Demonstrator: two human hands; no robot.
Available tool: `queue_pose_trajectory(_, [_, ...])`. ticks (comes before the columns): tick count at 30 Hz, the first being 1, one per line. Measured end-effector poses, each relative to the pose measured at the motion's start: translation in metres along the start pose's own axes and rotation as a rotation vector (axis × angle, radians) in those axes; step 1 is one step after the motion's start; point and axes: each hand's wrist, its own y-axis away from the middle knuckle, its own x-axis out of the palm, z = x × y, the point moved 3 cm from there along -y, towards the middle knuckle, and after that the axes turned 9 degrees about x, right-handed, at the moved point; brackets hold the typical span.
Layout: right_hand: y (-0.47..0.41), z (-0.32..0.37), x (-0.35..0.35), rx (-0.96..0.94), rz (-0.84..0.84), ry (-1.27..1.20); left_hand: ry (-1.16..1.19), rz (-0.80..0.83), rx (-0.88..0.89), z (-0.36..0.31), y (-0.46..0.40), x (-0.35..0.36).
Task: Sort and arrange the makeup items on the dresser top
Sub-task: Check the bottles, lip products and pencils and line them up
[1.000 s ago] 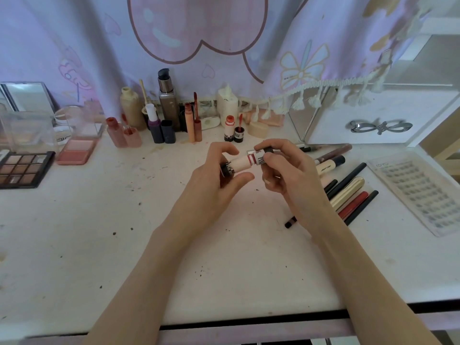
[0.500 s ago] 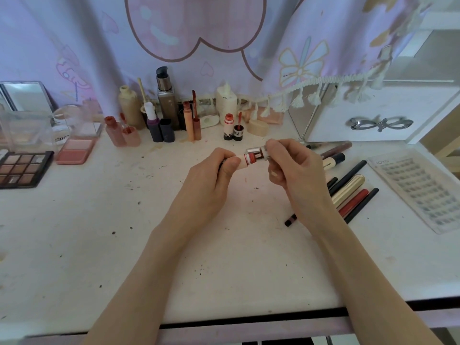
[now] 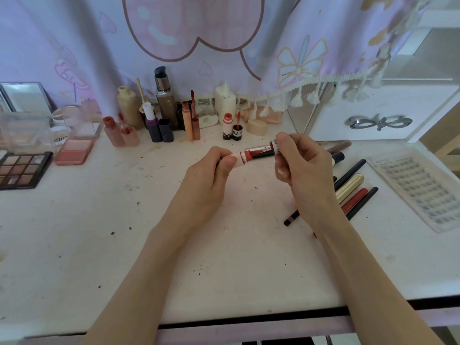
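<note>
Above the middle of the white dresser top [image 3: 104, 240], both hands hold one lip gloss [image 3: 256, 153] lying sideways. My left hand [image 3: 209, 175] is closed around its white body, whose red neck sticks out to the right. My right hand [image 3: 303, 168] pinches the labelled cap end. A red-stained stretch shows between the two hands. A matching small lip gloss [image 3: 227, 127] stands open at the back, its cap and wand [image 3: 237, 130] beside it. Several pencils and tubes [image 3: 353, 192] lie to the right, partly under my right hand.
Bottles and lip tubes [image 3: 161, 113] line the back edge under a lilac curtain. An eyeshadow palette [image 3: 22, 169], a blush compact [image 3: 74, 150], a clear box [image 3: 25, 130] and a mirror [image 3: 22, 95] sit at left. A lash tray [image 3: 418, 190] and a white drawer box [image 3: 373, 115] are at right.
My hands have moved apart, the right one drawing the cap end away to the right. More of the red-stained part now shows between them. The lip gloss sits slightly farther from me.
</note>
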Motion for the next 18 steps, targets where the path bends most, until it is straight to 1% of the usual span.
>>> queue_pose_trajectory(5, [0.0007,-0.0004,0.0022,-0.023,0.031,0.042,-0.015,0.003,0.0,-0.0003,-0.001,0.0003])
queue_pose_trajectory(18, [-0.0017,0.0018,-0.0023,-0.035,0.019,0.04,-0.018,-0.027,0.0,0.0003,-0.0014,-0.0011])
